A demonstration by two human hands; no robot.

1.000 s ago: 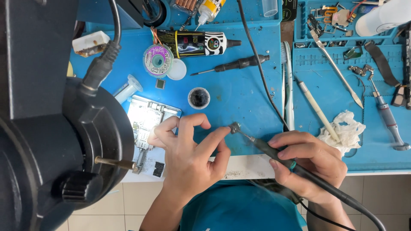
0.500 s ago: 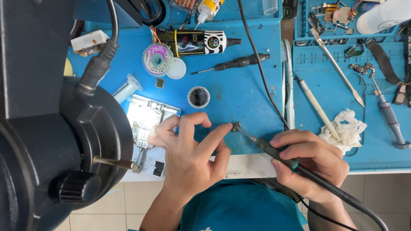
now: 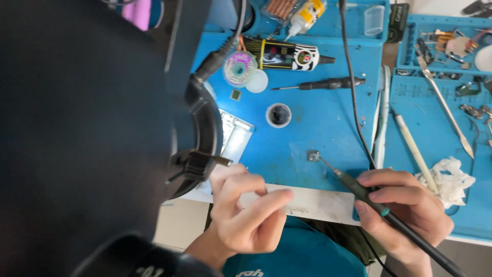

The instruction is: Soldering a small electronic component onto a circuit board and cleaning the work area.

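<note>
Two hands in shot, both the person's own. One soldering iron, dark with a teal ring, sits clamped in the right hand, fingers wrapped round the handle like a pen, cable trailing off toward the bottom right corner. Its tip touches one small grey chip, which lies on the blue mat a little in from the bench's front edge, with bare mat all round it.

The left hand hangs just off the front edge over the white strip, fingers loosely curled and slightly apart, holding nothing I can make out. It's just beside the big black microscope head that eats the whole left side, so not much room there. One lit board peeks out under the scope.

Farther back on the mat: one small round pot, one black screwdriver, one solder wick spool, one black and yellow tube, one yellow glue bottle at the back edge. Right side has a second blue tray mat with one crumpled white tissue, one white stick tool and one metal spudger. One black cable runs front to back between the mats.
</note>
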